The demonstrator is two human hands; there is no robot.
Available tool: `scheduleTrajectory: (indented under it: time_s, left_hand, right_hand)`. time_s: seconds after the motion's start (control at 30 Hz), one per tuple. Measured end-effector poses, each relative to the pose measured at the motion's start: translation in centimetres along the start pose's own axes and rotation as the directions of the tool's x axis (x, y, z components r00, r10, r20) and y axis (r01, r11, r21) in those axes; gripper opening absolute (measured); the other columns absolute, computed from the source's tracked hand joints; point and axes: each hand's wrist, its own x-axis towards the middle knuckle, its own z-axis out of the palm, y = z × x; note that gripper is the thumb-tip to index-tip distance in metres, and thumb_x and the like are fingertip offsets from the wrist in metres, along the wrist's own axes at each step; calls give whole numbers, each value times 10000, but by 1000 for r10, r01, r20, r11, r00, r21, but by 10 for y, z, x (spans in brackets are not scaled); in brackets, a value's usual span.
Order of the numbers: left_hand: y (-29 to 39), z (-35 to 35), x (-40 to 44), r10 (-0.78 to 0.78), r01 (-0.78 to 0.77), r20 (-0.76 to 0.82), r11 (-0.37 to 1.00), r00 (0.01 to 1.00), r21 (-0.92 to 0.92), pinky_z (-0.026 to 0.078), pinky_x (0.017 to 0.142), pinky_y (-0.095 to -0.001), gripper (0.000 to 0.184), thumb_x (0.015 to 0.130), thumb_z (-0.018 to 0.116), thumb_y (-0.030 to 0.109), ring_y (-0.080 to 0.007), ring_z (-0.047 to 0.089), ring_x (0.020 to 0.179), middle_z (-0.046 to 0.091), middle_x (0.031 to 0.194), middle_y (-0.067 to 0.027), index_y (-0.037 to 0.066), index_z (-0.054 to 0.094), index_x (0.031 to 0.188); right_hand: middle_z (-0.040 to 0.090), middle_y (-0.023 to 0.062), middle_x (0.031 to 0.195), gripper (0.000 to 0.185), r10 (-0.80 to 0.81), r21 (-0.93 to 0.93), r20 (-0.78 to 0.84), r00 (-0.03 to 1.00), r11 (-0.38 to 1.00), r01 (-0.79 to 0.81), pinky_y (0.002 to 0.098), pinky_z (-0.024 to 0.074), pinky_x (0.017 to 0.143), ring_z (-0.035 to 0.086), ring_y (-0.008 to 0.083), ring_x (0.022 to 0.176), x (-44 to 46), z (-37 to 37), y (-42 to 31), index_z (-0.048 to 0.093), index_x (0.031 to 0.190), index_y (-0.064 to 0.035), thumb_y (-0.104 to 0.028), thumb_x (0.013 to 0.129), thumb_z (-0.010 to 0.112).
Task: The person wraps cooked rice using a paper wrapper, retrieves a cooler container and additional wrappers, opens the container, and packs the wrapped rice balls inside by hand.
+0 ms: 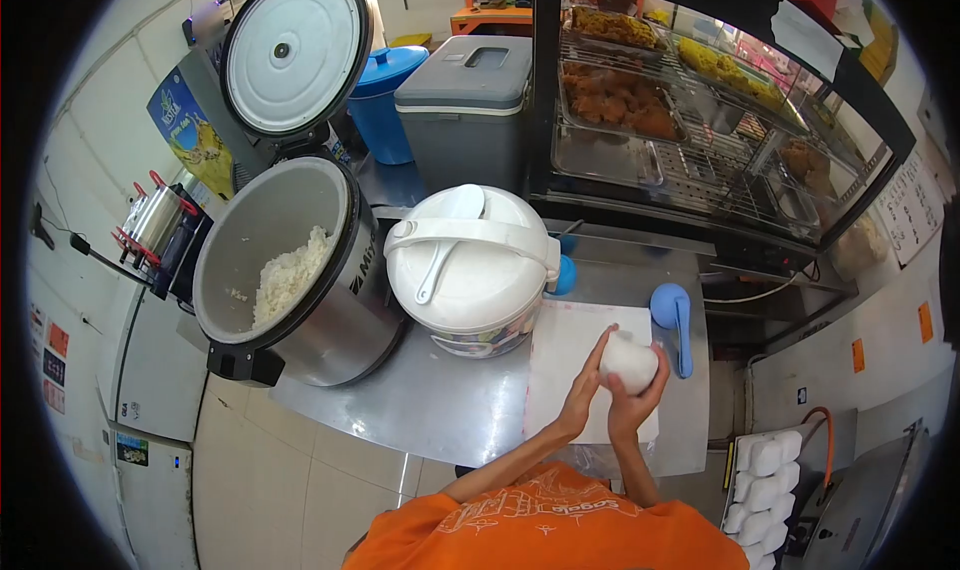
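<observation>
Left hand (pixel 580 392) and right hand (pixel 638 398) press a white rounded packet (pixel 628 360) between them; left fingers fairly straight along its left side, right palm cupped round its lower right. Packet sits over white paper sheets (pixel 560 370) on the metal surface (pixel 440 402) (can't tell if it touches them). Just right of the paper: blue scoop (pixel 672 305), handle towards the person. Left of the paper, close by: white lidded container (pixel 470 308), white paddle (pixel 434 275) on its lid, tucked under the carrying handle. A blue round item (pixel 564 275) peeks out behind, mostly hidden. Further left, rice cooker (pixel 335 330), lid (pixel 300 80) raised, cooked rice (pixel 290 275) inside; the container stands between it and the hands. Behind: grey cooler (pixel 465 120), blue bin (pixel 382 135), and a glass display cabinet (pixel 700 215) with food trays, blocking the far side. Lower right, a rack of white packets (pixel 765 485), well apart.
</observation>
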Motion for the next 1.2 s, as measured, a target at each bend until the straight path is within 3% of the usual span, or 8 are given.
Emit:
scheduleTrajectory:
  time_s: [0.13, 0.3, 0.4, 0.43, 0.53, 0.93, 1.1, 1.2]
  left_hand:
    - [26, 10, -4, -7, 7, 28, 1000, 1000, -5, 285, 999, -334, 903, 788, 295, 713, -257, 388, 1197, 413, 1271, -165, -19, 279, 1316]
    - [29, 6, -12, 85, -74, -35, 968, 996, 240, 398, 893, -336, 901, 752, 345, 739, -256, 524, 1047, 533, 1107, -149, -13, 360, 1248]
    - [29, 2, -11, 124, -96, -35, 894, 992, 439, 445, 814, -352, 843, 760, 394, 709, -287, 572, 961, 556, 1054, -161, -2, 384, 1213]
    - [26, 2, -11, 179, -130, -52, 859, 982, 494, 470, 748, -363, 775, 772, 433, 670, -324, 593, 898, 561, 1019, -174, 5, 414, 1169]
    - [26, -1, -11, 258, -175, -52, 778, 965, 604, 481, 715, -359, 746, 784, 428, 653, -339, 595, 875, 560, 1005, -178, 3, 428, 1149]
    - [23, 16, -21, 353, -192, -97, 696, 931, 692, 461, 688, -339, 757, 825, 296, 654, -261, 588, 797, 579, 910, -149, -47, 535, 980]
    - [7, 34, -37, 15, -72, 98, 782, 995, 619, 474, 689, -336, 673, 877, 312, 555, -281, 606, 790, 574, 972, -193, -54, 449, 1129]
    - [-14, 26, -46, -161, -104, 331, 747, 930, 656, 477, 672, -313, 548, 924, 328, 422, -250, 617, 765, 547, 1069, -190, -40, 388, 1212]
  right_hand:
    - [468, 122, 1134, 747, -214, 32, 189, 958, 977, 212, 347, 401, 896, 478, 226, 1033, -6, -11, 1, 380, 1234, -14, -157, 618, 778]
    - [524, 168, 1047, 707, -142, 83, 145, 979, 988, 131, 358, 455, 791, 535, 263, 935, -4, 0, -19, 423, 1184, 47, -500, 766, 584]
    - [519, 193, 1070, 684, -322, -108, 102, 941, 937, 332, 354, 461, 781, 537, 258, 946, 3, 4, -15, 428, 1178, 58, -491, 788, 550]
    - [544, 210, 1037, 660, -257, 49, 7, 966, 965, 256, 350, 465, 770, 562, 268, 915, 4, 14, -22, 436, 1169, 64, -483, 808, 508]
    - [579, 202, 963, 638, -94, 123, 159, 983, 990, 75, 344, 473, 754, 587, 288, 875, -1, 4, -20, 440, 1165, 68, -456, 808, 514]
    - [598, 194, 925, 551, -357, -191, 118, 927, 908, 374, 353, 500, 683, 615, 297, 768, -4, -23, -42, 527, 1072, 57, -331, 713, 685]
    - [608, 156, 971, 417, -147, -257, -50, 988, 958, 129, 307, 484, 733, 612, 251, 844, -22, -56, -38, 543, 1082, -9, -238, 752, 653]
    - [618, 162, 916, 395, 206, -270, -201, 958, 928, -256, 297, 482, 729, 617, 218, 825, -31, -92, -27, 547, 1070, -11, -225, 756, 654]
